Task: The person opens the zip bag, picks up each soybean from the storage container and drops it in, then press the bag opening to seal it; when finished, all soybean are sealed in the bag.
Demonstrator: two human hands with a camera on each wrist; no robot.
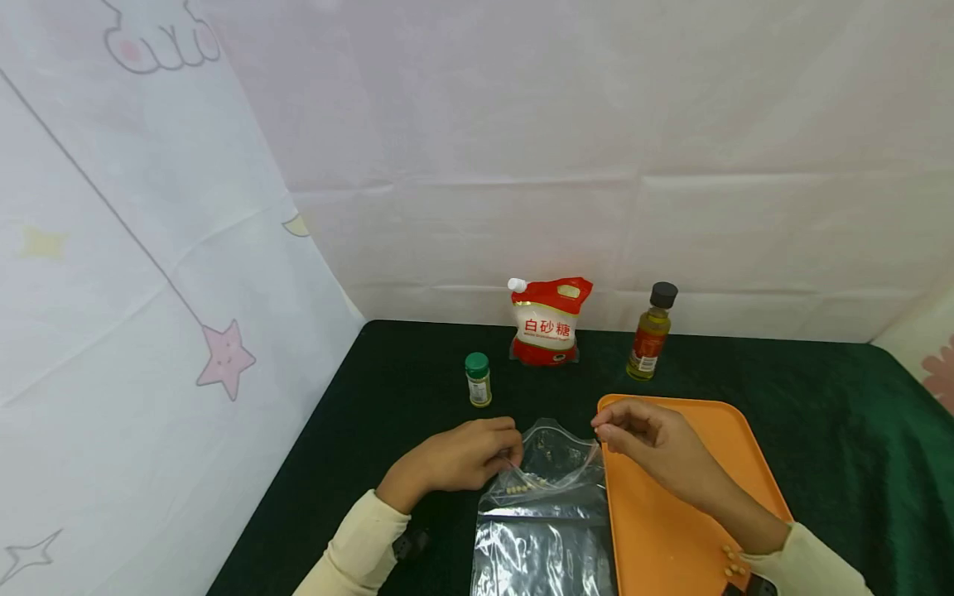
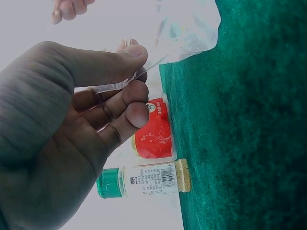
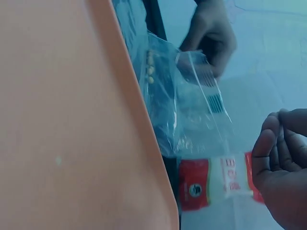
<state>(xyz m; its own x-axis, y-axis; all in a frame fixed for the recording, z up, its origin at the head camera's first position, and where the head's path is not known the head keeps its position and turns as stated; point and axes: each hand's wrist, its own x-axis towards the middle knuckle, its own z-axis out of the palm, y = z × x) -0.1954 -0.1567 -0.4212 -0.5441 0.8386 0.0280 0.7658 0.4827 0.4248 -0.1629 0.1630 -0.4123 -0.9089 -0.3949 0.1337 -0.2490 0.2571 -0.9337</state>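
A clear zip bag point(image 1: 561, 455) lies with its mouth raised and some soybeans point(image 1: 517, 488) inside it. My left hand point(image 1: 471, 454) pinches the left side of the bag's mouth; in the left wrist view the plastic edge runs between thumb and fingers. Over the far left corner of the orange tray point(image 1: 745, 447), my right hand point(image 1: 663, 447) has thumb and fingertips pinched together just right of the bag opening. A small pale speck, like a single soybean, shows at those fingertips. A few more soybeans point(image 1: 733, 560) lie on the tray near the right sleeve.
Behind the bag stand a green-capped seasoning jar point(image 1: 479, 381), a red and white sugar pouch point(image 1: 547, 323) and a black-capped oil bottle point(image 1: 651, 333). The table has a dark green cloth point(image 1: 827, 397), with a pale curtain behind it.
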